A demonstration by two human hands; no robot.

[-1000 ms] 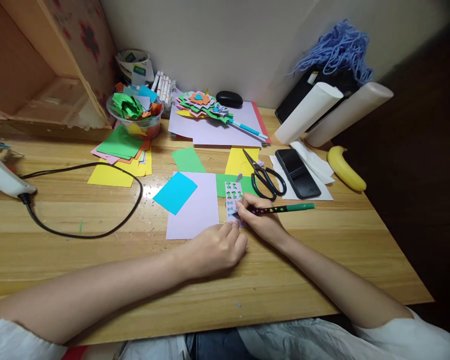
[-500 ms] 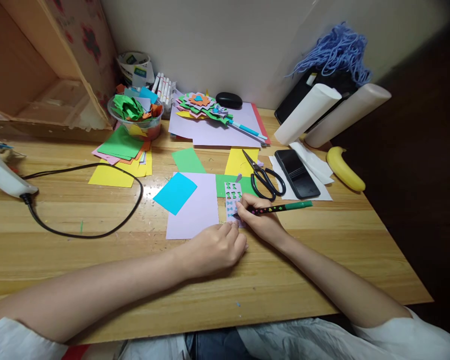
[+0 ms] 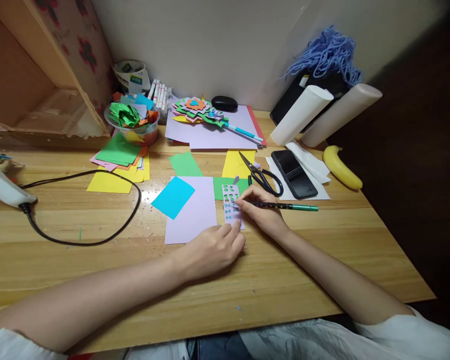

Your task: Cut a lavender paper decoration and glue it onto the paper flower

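My right hand [image 3: 264,216] is closed round a felt-tip pen [image 3: 292,206] with a green end and a dark patterned barrel. Its writing end is over a small lilac paper strip [image 3: 230,214]. Rows of bow shapes, green above and blue below, cover that strip. With fingers curled, my left hand [image 3: 215,250] presses the strip's lower edge to the table. Just left lies a larger lilac sheet [image 3: 191,227], partly under a blue paper piece [image 3: 173,197]. Green paper [image 3: 219,187] touches the strip's top end. Black-handled scissors [image 3: 262,177] lie beyond my right hand.
A phone [image 3: 294,174] rests on white tissue, near a banana [image 3: 341,167]. Behind are a paper flower [image 3: 198,110], a tub of scraps [image 3: 135,132] and white rolls [image 3: 302,114]. A black cable [image 3: 139,200] loops on the left beside stacked coloured paper [image 3: 118,150].
The pen's writing end has moved up the strip, and its barrel now lies more level. My left fingertips have shifted slightly on the strip's lower edge. The camera view has shifted a little.
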